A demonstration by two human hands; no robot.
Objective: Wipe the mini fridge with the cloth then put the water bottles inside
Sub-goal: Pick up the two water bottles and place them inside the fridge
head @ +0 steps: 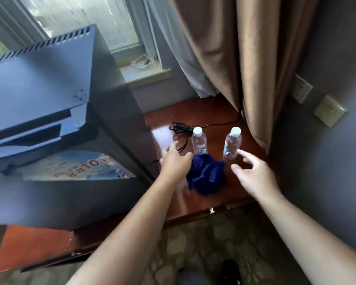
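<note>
Head view: my left hand (176, 159) and right hand (253, 175), fingers spread and empty, are flanking the crumpled dark blue cloth (206, 175) lying on the glossy reddish wooden bench (214, 114), the left sitting nearer.

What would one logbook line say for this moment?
blue cloth: on table, not held | left bottle, right bottle: upright behind it | left hand: open, beside cloth | right hand: open, near right bottle
</note>
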